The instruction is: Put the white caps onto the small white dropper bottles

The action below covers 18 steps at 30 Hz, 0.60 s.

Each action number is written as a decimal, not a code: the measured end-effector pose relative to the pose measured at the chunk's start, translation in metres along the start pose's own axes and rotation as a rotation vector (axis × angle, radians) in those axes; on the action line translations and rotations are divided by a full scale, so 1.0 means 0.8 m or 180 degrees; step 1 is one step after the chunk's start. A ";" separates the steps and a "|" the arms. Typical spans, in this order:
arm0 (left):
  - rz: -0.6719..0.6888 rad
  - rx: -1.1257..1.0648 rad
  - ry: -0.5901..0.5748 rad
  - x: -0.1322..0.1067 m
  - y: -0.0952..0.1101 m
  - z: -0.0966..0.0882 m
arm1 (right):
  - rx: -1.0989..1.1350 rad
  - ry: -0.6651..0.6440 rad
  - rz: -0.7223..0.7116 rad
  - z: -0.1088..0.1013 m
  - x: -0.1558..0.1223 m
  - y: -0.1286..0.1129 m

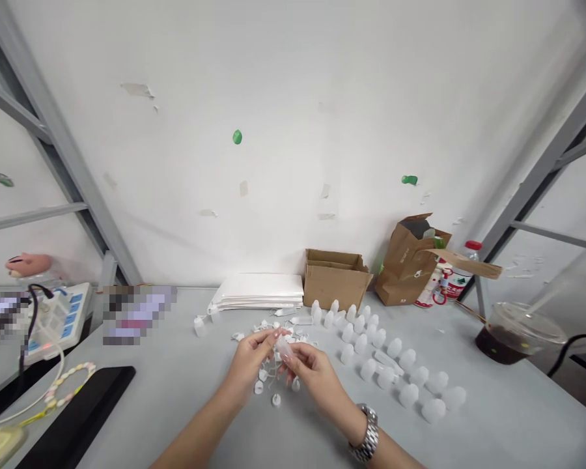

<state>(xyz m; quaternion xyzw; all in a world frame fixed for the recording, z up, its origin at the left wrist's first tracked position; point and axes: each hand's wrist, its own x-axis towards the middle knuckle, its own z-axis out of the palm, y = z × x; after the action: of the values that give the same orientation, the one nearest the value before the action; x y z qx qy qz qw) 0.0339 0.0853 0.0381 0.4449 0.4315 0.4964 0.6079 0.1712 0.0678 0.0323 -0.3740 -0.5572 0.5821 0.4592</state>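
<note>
My left hand (248,366) and my right hand (313,376) meet above the grey table (185,417). Between their fingers is a small translucent plastic bottle (284,348), held by both hands. A tangle of white plastic caps (268,374) lies under and around my hands, some joined by thin runners. To the right, several frosted plastic bottles (385,365) stand in loose rows, close to my right hand. A metal link watch (366,433) sits on my right wrist.
A stack of white sheets (258,291), a cardboard box (336,279) and a brown paper bag (410,264) stand along the wall. A plastic cup of dark drink (517,332) is at right. A power strip (56,322), black pad (78,417) and beaded cord lie at left.
</note>
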 end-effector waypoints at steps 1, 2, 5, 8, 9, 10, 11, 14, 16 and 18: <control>-0.0088 -0.0163 -0.0100 0.000 -0.002 0.002 | -0.0028 0.0043 -0.0025 0.001 -0.001 0.001; -0.0192 -0.0333 -0.0190 0.000 -0.004 0.004 | -0.0042 0.0094 -0.0059 0.002 -0.001 0.001; -0.0416 -0.0699 -0.0368 -0.001 -0.007 0.010 | -0.0027 0.0213 -0.0134 0.005 -0.004 0.005; -0.0459 -0.0759 -0.0433 -0.003 -0.008 0.012 | 0.0050 0.0256 -0.0156 0.007 -0.005 0.008; -0.0452 -0.0751 -0.0454 -0.003 -0.008 0.012 | 0.0066 0.0262 -0.0149 0.007 -0.005 0.009; -0.0443 -0.0738 -0.0473 -0.003 -0.008 0.011 | 0.0080 0.0264 -0.0140 0.007 -0.005 0.010; -0.0444 -0.0717 -0.0495 -0.002 -0.008 0.010 | 0.0094 0.0262 -0.0128 0.006 -0.004 0.011; -0.0485 -0.0621 -0.0549 -0.002 -0.005 0.007 | 0.0113 0.0209 -0.0090 0.004 -0.002 0.011; -0.0487 -0.0662 -0.0576 -0.001 -0.001 0.005 | 0.0128 0.0135 -0.0086 0.002 -0.001 0.009; -0.0418 -0.0792 -0.0534 -0.001 0.004 0.004 | 0.0175 0.0014 -0.0099 0.001 0.000 0.007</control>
<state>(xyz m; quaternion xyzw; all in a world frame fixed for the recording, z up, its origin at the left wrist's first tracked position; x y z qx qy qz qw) 0.0361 0.0843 0.0419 0.3769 0.3426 0.4663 0.7233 0.1703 0.0678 0.0269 -0.3538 -0.5458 0.5891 0.4794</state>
